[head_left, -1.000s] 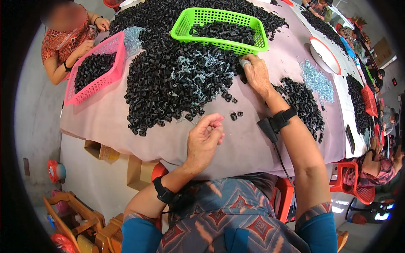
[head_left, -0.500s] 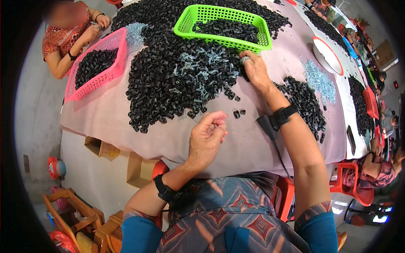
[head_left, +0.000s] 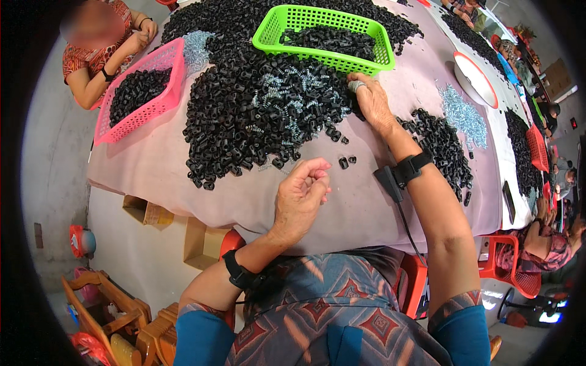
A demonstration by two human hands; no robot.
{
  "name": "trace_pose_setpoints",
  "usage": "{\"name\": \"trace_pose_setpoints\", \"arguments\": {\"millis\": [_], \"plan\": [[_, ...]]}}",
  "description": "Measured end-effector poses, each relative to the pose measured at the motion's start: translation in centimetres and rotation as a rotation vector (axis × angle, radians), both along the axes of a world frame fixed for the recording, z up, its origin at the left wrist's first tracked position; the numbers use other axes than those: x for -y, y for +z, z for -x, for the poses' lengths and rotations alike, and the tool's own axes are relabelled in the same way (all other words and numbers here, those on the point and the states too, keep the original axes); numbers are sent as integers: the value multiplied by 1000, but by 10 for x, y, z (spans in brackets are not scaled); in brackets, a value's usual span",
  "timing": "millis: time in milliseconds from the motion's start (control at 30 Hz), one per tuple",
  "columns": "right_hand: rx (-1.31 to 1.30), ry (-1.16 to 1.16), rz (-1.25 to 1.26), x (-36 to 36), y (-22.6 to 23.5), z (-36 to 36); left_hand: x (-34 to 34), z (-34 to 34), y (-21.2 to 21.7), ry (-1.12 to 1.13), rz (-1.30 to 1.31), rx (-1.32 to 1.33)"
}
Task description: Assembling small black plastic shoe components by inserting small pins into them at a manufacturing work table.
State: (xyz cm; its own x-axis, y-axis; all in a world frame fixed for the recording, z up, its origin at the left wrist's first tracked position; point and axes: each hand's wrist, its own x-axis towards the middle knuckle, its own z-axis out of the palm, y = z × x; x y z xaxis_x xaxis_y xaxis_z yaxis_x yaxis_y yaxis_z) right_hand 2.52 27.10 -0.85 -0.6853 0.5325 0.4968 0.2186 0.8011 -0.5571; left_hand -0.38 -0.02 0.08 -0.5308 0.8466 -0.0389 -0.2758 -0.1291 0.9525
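My left hand (head_left: 300,198) is held over the near edge of the cloth, its fingers curled together; anything inside them is hidden. My right hand (head_left: 372,105) is at the right edge of a pile of small black plastic parts (head_left: 229,122), just below the green basket. Its fingers are bent down together, with a grey band around one, and their tips are hidden. Small metal springs (head_left: 287,100) lie scattered over the pile. A few loose black parts (head_left: 347,162) lie between my hands.
The green basket (head_left: 323,60) and a pink basket (head_left: 139,114) hold black parts. To the right are another black pile (head_left: 442,149), springs (head_left: 465,116) and a red-rimmed white basin (head_left: 475,80). A co-worker (head_left: 101,55) sits at the far left. A cable runs from my right wrist strap (head_left: 410,169).
Both my hands stay in nearly the same places and poses. The view has shifted very slightly. The co-worker's hands at the far left have moved a little.
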Motion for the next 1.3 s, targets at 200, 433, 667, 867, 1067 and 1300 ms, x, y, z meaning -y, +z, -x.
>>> {"name": "trace_pose_setpoints", "arguments": {"millis": [200,433,667,867,1067,1300], "plan": [[18,-40,-188,-15,-14,8,-1,-1,1,7,-9,-3],[26,6,-70,12,-1,6,0,0,0,-8,7,9],[113,105,29,36,4,-21,-2,0,-2,19,4,-54],[144,265,-34,58,14,-42,-3,0,-3,104,-44,-484],[179,338,-52,78,17,-64,-4,-3,-8,110,-43,-606],[90,216,23,89,31,-84,-5,-2,-14,145,-90,-615]]}}
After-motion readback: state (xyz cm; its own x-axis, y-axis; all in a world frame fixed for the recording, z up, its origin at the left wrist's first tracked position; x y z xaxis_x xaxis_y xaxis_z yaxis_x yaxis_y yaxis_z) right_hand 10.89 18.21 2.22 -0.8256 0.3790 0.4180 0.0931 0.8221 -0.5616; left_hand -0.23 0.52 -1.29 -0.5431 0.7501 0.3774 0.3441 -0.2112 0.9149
